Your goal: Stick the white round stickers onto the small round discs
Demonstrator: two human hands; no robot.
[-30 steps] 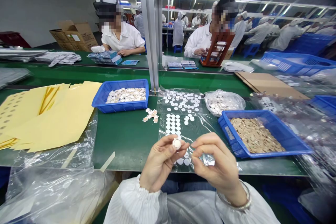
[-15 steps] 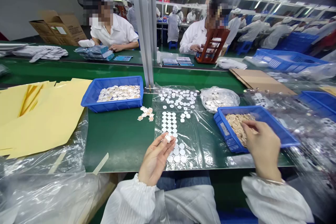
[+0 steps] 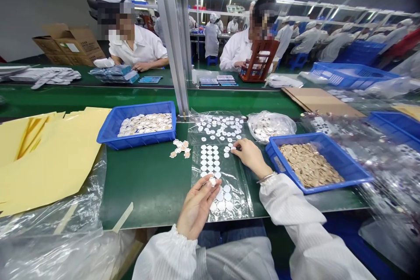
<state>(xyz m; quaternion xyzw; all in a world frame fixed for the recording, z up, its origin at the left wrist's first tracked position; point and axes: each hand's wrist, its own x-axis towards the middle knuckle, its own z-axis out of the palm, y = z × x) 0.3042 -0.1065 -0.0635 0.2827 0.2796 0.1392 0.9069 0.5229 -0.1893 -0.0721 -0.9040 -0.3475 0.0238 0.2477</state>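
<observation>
My left hand [image 3: 198,205] is closed in a pinch on a small white-edged scalloped piece [image 3: 212,182], held above the clear plastic sheet [image 3: 241,183]. On that sheet lie white round discs [image 3: 210,157] in rows, and a small cluster of discs [image 3: 226,149] beside them. My right hand [image 3: 251,156] reaches to this cluster, thumb and forefinger pinched together at one disc. Whether anything is between those fingertips is too small to tell. Several scalloped pieces [image 3: 180,148] lie in a loose group left of the sheet.
A blue bin of white-edged pieces [image 3: 172,136] stands left; another blue bin of bare wooden pieces [image 3: 357,178] stands right. Between them is a clear bag of pieces [image 3: 271,125]. Yellow sheets [image 3: 65,157] cover the left side. Two co-workers sit beyond a metal post [image 3: 170,39].
My right hand has left the bin of wooden pieces and moved left to the small cluster of white discs. My left hand still pinches its piece. The view has shifted slightly.
</observation>
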